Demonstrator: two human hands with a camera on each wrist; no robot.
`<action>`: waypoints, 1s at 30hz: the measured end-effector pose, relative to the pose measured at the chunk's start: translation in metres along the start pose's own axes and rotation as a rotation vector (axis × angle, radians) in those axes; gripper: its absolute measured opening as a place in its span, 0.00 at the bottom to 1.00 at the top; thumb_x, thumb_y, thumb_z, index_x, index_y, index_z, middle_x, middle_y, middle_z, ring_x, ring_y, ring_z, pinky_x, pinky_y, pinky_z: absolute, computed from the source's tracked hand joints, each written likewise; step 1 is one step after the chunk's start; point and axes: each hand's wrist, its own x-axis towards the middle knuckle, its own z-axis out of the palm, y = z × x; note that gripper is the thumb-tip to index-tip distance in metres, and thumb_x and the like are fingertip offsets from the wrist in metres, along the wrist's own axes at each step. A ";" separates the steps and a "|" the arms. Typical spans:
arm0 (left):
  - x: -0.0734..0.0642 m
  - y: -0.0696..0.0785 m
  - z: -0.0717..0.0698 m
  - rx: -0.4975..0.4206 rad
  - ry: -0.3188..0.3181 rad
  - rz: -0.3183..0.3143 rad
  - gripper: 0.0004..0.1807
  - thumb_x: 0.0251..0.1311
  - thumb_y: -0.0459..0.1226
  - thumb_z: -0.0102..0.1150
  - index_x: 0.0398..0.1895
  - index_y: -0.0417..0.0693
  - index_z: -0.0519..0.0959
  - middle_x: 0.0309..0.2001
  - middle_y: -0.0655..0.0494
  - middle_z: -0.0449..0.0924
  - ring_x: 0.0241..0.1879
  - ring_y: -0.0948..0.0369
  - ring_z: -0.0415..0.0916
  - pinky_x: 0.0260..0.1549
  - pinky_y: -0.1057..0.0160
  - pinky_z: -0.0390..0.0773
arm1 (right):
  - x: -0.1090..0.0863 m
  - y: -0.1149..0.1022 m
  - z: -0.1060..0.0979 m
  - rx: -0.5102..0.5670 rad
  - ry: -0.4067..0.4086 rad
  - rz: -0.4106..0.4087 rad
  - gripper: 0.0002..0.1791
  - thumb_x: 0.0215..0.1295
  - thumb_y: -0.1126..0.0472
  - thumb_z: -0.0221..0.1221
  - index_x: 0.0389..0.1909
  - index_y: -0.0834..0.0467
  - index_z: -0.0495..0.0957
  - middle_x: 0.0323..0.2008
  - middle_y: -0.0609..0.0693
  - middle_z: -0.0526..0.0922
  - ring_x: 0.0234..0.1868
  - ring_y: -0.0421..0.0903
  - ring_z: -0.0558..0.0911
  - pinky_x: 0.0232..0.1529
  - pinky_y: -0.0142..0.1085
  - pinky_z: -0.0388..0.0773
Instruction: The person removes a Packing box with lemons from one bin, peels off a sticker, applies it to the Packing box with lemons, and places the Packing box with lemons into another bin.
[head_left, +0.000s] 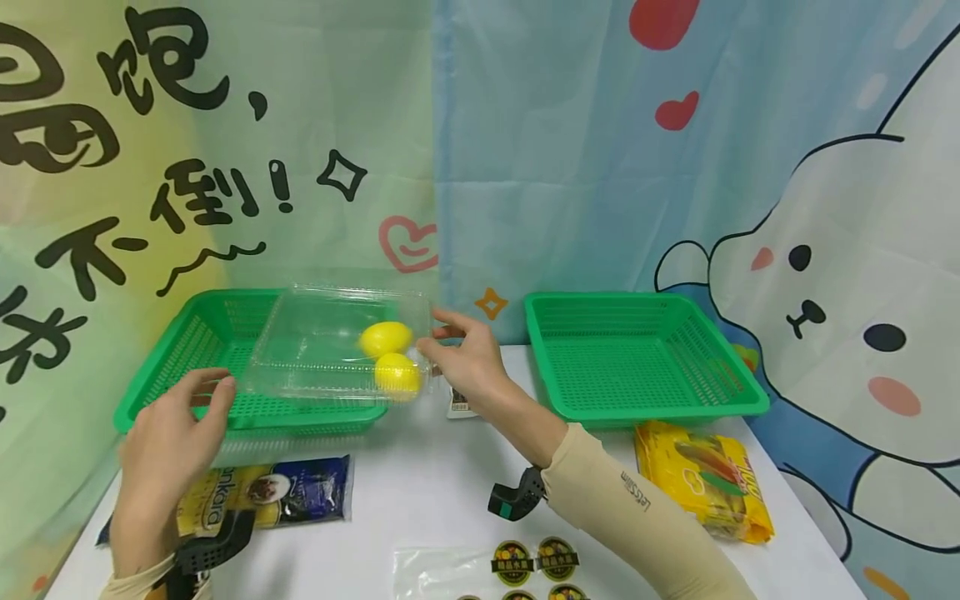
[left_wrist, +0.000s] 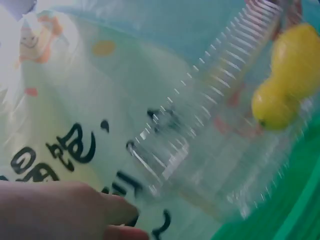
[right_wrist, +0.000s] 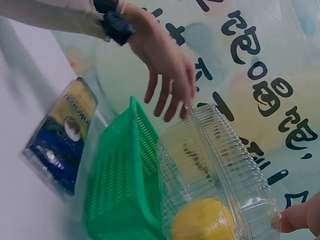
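A clear plastic clamshell box [head_left: 315,342] with two yellow lemons [head_left: 397,373] inside hangs tilted above the left green basket [head_left: 300,425]. Its lemons [left_wrist: 275,102] lie toward the right end. My right hand [head_left: 471,358] pinches the box's right edge between thumb and fingers; only part of that hand shows in the right wrist view. My left hand [head_left: 172,437] is off the box's left end, fingers loosely bent with nothing in them. In the left wrist view a gap lies between the left hand [left_wrist: 70,210] and the box.
A second green basket [head_left: 645,408] stands on the right. A blue-and-yellow packet [head_left: 270,496] lies at front left, a yellow bag [head_left: 705,479] at front right. A sticker sheet [head_left: 442,571] is at the front edge. Behind the right hand is a small white packet [head_left: 459,406].
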 end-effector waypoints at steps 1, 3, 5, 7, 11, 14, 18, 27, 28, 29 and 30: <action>0.000 0.003 0.001 -0.040 0.013 -0.020 0.28 0.81 0.54 0.42 0.66 0.45 0.78 0.57 0.35 0.83 0.49 0.42 0.81 0.30 0.51 0.73 | -0.002 0.003 -0.003 -0.001 0.003 0.002 0.32 0.71 0.61 0.67 0.74 0.48 0.72 0.60 0.57 0.78 0.40 0.55 0.87 0.38 0.37 0.86; -0.001 0.009 0.003 -0.140 0.036 -0.061 0.27 0.80 0.55 0.45 0.65 0.46 0.79 0.54 0.38 0.86 0.46 0.56 0.83 0.33 0.58 0.74 | -0.005 0.008 -0.009 -0.005 0.007 0.004 0.32 0.71 0.61 0.67 0.74 0.47 0.72 0.60 0.57 0.78 0.39 0.55 0.87 0.36 0.37 0.86; -0.001 0.016 0.007 -0.244 0.042 -0.092 0.27 0.79 0.55 0.47 0.65 0.46 0.79 0.51 0.45 0.87 0.42 0.71 0.81 0.34 0.66 0.76 | -0.008 0.013 -0.014 -0.015 0.011 0.006 0.31 0.71 0.60 0.66 0.74 0.47 0.72 0.59 0.56 0.79 0.37 0.53 0.86 0.35 0.36 0.84; -0.001 0.023 0.011 -0.338 0.030 -0.108 0.28 0.78 0.56 0.49 0.68 0.47 0.78 0.54 0.48 0.85 0.37 0.82 0.76 0.33 0.73 0.78 | -0.011 0.017 -0.018 -0.027 0.018 0.008 0.31 0.72 0.60 0.66 0.74 0.47 0.72 0.59 0.55 0.79 0.37 0.52 0.85 0.35 0.36 0.84; 0.000 0.039 0.022 -0.439 -0.020 -0.069 0.30 0.78 0.55 0.51 0.75 0.49 0.71 0.65 0.45 0.77 0.39 0.85 0.75 0.34 0.73 0.82 | -0.017 0.023 -0.026 -0.032 0.042 -0.002 0.30 0.72 0.60 0.66 0.74 0.50 0.73 0.58 0.56 0.79 0.41 0.51 0.84 0.37 0.39 0.84; 0.000 0.050 0.031 -0.457 -0.031 -0.040 0.29 0.77 0.53 0.54 0.74 0.51 0.72 0.68 0.45 0.75 0.39 0.84 0.75 0.34 0.72 0.83 | -0.022 0.027 -0.033 -0.037 0.067 -0.011 0.30 0.70 0.61 0.66 0.73 0.51 0.74 0.57 0.56 0.80 0.42 0.50 0.83 0.38 0.40 0.84; -0.002 0.061 0.040 -0.450 -0.011 -0.023 0.25 0.76 0.51 0.57 0.69 0.51 0.77 0.62 0.48 0.80 0.38 0.81 0.77 0.32 0.72 0.82 | -0.031 0.035 -0.043 -0.006 0.086 -0.009 0.29 0.70 0.63 0.67 0.71 0.50 0.76 0.55 0.56 0.81 0.39 0.47 0.81 0.39 0.39 0.84; -0.009 0.079 0.051 -0.422 -0.046 0.045 0.18 0.74 0.48 0.62 0.58 0.49 0.83 0.41 0.43 0.89 0.27 0.69 0.84 0.24 0.65 0.78 | -0.048 0.053 -0.071 0.086 0.113 -0.031 0.30 0.69 0.66 0.67 0.71 0.54 0.75 0.56 0.61 0.79 0.34 0.44 0.82 0.39 0.36 0.83; -0.010 0.081 0.052 -0.419 -0.055 0.047 0.18 0.73 0.48 0.63 0.57 0.49 0.83 0.39 0.44 0.89 0.26 0.68 0.84 0.23 0.65 0.77 | -0.050 0.055 -0.074 0.090 0.117 -0.031 0.29 0.69 0.66 0.67 0.71 0.54 0.76 0.56 0.61 0.79 0.35 0.44 0.82 0.39 0.36 0.83; -0.011 0.083 0.053 -0.417 -0.067 0.046 0.17 0.73 0.48 0.63 0.57 0.49 0.84 0.39 0.45 0.89 0.26 0.66 0.84 0.23 0.64 0.76 | -0.052 0.056 -0.077 0.091 0.121 -0.030 0.29 0.69 0.66 0.67 0.71 0.54 0.76 0.57 0.61 0.79 0.35 0.44 0.82 0.39 0.35 0.83; -0.012 0.085 0.054 -0.416 -0.078 0.045 0.17 0.73 0.48 0.64 0.56 0.50 0.84 0.38 0.45 0.89 0.26 0.65 0.84 0.23 0.64 0.76 | -0.053 0.058 -0.080 0.092 0.124 -0.029 0.29 0.69 0.66 0.68 0.70 0.54 0.76 0.57 0.61 0.79 0.36 0.44 0.82 0.39 0.34 0.83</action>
